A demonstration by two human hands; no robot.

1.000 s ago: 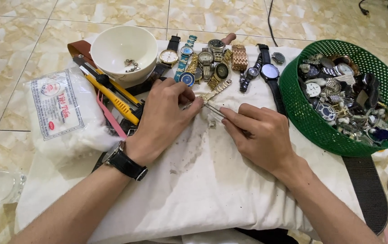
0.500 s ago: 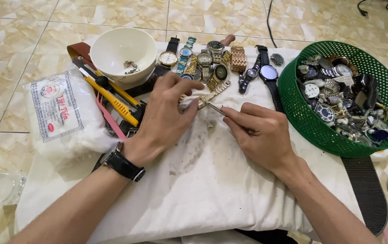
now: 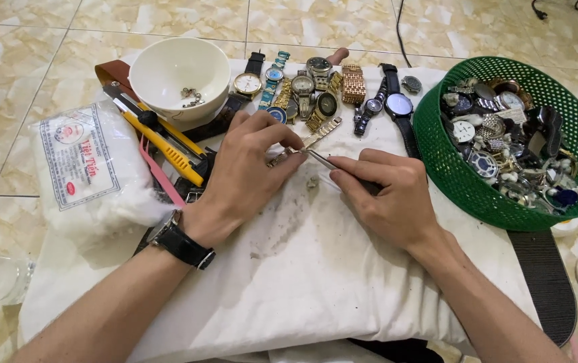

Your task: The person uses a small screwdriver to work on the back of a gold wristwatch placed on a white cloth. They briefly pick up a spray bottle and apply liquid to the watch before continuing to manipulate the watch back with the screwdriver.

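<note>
At the centre of the frame, the left hand [image 3: 245, 171] pinches a gold watch band [image 3: 305, 142] on the white cloth [image 3: 316, 269]. The right hand [image 3: 386, 195] grips tweezers [image 3: 326, 160], tip touching the band. A green basket [image 3: 437, 161] sits at right.

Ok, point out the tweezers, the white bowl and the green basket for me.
tweezers [image 3: 329, 161], head view, on the bare metal shaft ahead of the right hand's fingers.
white bowl [image 3: 151, 67], head view, on its inner wall left of the small metal bits.
green basket [image 3: 437, 161], head view, on its left mesh wall.
</note>
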